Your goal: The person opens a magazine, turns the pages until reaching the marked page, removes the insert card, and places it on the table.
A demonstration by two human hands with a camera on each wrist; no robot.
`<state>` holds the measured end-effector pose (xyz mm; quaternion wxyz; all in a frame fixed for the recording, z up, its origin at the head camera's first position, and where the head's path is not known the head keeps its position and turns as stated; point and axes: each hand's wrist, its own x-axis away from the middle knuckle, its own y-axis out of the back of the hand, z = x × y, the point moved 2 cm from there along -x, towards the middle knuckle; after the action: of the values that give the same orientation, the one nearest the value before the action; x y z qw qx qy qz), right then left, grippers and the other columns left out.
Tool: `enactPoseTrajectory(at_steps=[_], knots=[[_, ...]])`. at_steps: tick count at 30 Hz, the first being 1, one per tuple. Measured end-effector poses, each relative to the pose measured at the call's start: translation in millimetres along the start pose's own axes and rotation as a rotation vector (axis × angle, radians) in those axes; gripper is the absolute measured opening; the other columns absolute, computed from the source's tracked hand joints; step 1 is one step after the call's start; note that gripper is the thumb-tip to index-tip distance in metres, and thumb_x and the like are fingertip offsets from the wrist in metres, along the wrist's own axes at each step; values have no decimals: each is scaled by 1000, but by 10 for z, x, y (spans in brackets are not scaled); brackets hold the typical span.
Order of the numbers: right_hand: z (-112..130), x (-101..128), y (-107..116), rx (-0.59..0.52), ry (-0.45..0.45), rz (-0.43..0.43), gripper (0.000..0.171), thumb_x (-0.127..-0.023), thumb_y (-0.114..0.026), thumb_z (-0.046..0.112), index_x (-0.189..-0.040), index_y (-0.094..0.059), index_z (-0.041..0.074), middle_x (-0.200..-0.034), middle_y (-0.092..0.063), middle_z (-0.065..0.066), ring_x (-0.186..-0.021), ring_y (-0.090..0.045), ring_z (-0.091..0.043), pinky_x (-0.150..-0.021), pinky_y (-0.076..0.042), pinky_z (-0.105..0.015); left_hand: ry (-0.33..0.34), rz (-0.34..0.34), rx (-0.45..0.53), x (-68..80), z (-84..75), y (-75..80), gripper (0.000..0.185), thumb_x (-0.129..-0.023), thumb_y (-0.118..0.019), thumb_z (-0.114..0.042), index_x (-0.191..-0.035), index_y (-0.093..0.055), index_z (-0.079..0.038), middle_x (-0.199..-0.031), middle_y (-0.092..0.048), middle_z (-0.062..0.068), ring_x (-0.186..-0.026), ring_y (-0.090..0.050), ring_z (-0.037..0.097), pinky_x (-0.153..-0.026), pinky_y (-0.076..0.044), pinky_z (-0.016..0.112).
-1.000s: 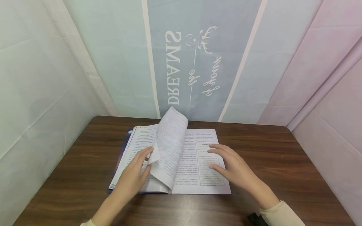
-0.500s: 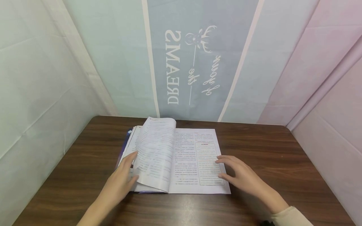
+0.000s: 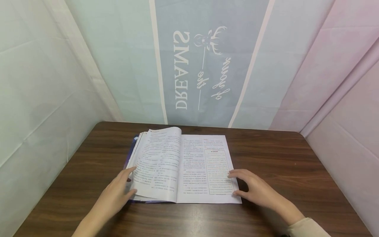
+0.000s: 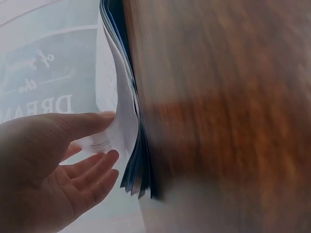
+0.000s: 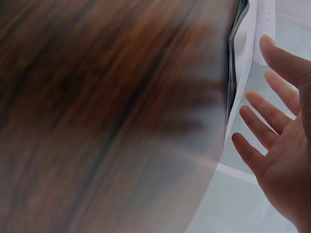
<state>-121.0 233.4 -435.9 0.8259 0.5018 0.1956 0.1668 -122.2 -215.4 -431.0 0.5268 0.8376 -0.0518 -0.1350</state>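
An open book (image 3: 189,164) with printed text lies on a dark wooden table (image 3: 281,158). My left hand (image 3: 125,184) is at the lower left edge of the book. Its thumb lies on the top left page (image 4: 119,107) and its straight fingers (image 4: 97,177) sit below that page's curled edge. The left pages (image 3: 160,158) lie nearly flat, bulging a little at the spine. My right hand (image 3: 242,184) rests with spread, straight fingers (image 5: 265,111) on the lower right corner of the right page, by the book's edge (image 5: 238,63). Both wrist views are blurred.
Cloth panels wall in the table on the left, back and right; the back panel (image 3: 204,65) carries mirrored lettering and a deer drawing. Bare wood (image 3: 189,220) runs along the near edge and beside the book on both sides.
The leaf my left hand had lifted has swung over to the left and now lies nearly flat. My right hand has slid down the right page to its lower corner.
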Motion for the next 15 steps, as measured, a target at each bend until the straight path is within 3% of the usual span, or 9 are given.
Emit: enactPoseTrajectory(at_steps=[7, 15], knots=[[-53, 38, -11, -18, -18, 52, 54, -75, -87, 22, -124, -65, 16, -135, -59, -2, -125, -54, -27, -100, -46, -52, 0, 39, -35, 24, 60, 8, 70, -77, -83, -3, -136, -47, 5, -133, -53, 28, -120, -54, 47, -94, -48, 60], [-97, 62, -68, -46, -49, 96, 57, -74, -88, 19, -126, -65, 15, -141, -55, -7, -130, -50, -33, -102, -44, -55, -38, 43, -36, 46, 138, -8, 69, -77, -83, -3, -135, -48, 7, -129, -55, 29, -116, -56, 47, -92, -49, 59]])
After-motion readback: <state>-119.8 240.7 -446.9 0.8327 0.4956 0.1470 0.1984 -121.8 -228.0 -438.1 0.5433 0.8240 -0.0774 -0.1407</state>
